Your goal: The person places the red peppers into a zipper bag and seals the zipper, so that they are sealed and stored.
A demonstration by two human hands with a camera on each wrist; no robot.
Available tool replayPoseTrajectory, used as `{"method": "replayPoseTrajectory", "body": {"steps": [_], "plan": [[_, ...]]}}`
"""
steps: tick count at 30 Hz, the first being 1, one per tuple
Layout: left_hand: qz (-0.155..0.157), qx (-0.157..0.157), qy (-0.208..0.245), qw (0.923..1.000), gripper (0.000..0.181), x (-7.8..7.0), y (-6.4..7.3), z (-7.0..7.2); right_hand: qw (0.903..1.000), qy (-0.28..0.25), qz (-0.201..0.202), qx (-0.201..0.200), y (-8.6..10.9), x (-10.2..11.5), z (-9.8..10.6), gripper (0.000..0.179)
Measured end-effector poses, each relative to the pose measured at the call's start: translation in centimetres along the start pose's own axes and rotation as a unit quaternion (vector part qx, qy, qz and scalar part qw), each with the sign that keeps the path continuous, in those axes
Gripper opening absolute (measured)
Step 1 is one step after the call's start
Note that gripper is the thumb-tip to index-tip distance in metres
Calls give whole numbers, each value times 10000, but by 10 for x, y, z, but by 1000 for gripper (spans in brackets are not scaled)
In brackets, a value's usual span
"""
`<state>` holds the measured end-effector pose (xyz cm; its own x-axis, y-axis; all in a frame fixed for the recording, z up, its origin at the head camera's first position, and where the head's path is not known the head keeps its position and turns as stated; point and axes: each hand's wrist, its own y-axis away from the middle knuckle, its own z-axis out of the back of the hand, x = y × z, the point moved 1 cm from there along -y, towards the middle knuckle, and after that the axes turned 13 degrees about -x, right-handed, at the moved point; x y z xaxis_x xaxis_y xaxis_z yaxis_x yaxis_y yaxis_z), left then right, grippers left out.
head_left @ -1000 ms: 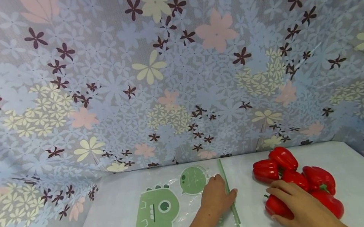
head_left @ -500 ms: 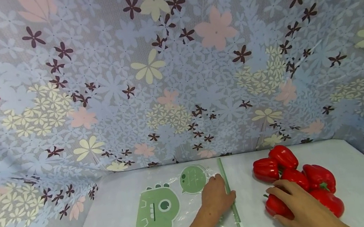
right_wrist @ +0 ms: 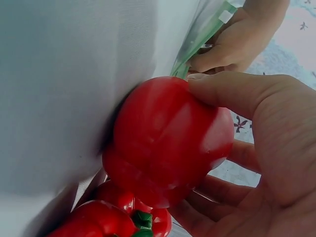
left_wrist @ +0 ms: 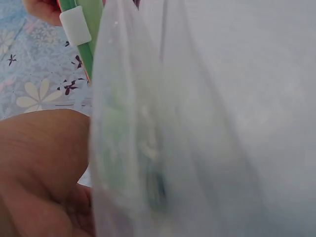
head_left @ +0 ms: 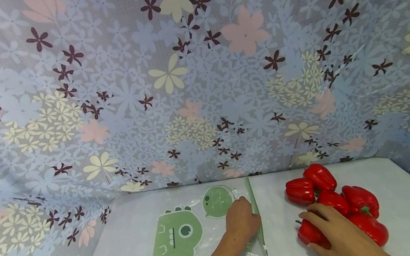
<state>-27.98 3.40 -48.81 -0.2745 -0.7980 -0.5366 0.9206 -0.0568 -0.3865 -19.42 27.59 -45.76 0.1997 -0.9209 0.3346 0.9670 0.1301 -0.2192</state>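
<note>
A clear zip bag [head_left: 212,239] printed with green cartoon monsters lies on the white table. Its right edge carries a green zip strip [head_left: 258,224], which my left hand [head_left: 242,220] grips with curled fingers. In the left wrist view, a white slider [left_wrist: 75,25] sits on the zip and the bag's plastic film [left_wrist: 148,113] stands up beside the hand. My right hand [head_left: 337,231] holds a red bell pepper [head_left: 309,234], green stem pointing left, with thumb and fingers round it. The right wrist view shows this pepper [right_wrist: 168,138] large, thumb on its upper side.
Several more red bell peppers [head_left: 360,202] are clustered behind and right of my right hand. The white table [head_left: 271,188] continues between bag and peppers. A flowered cloth [head_left: 199,81] hangs as a backdrop behind and at both sides.
My left hand has shifted slightly left, pulling the bag's zip edge with it, and the strip now looks narrower. The right hand and its pepper stay almost in place.
</note>
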Motion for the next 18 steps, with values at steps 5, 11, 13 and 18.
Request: {"method": "replayPoseTrajectory", "body": {"steps": [5, 11, 13, 18], "plan": [[196, 66, 517, 9984, 14, 4, -3, 5, 10000, 10, 26, -70, 1, 1, -1, 95], [327, 76, 1153, 9928, 9, 12, -3, 12, 9999, 0, 41, -107, 2, 2, -1, 98], [376, 142, 1371, 9897, 8, 16, -3, 13, 9999, 8, 76, -132, 2, 2, -1, 98], [656, 486, 2103, 9742, 12, 28, -4, 13, 9995, 15, 167, -257, 4, 3, -1, 97]]}}
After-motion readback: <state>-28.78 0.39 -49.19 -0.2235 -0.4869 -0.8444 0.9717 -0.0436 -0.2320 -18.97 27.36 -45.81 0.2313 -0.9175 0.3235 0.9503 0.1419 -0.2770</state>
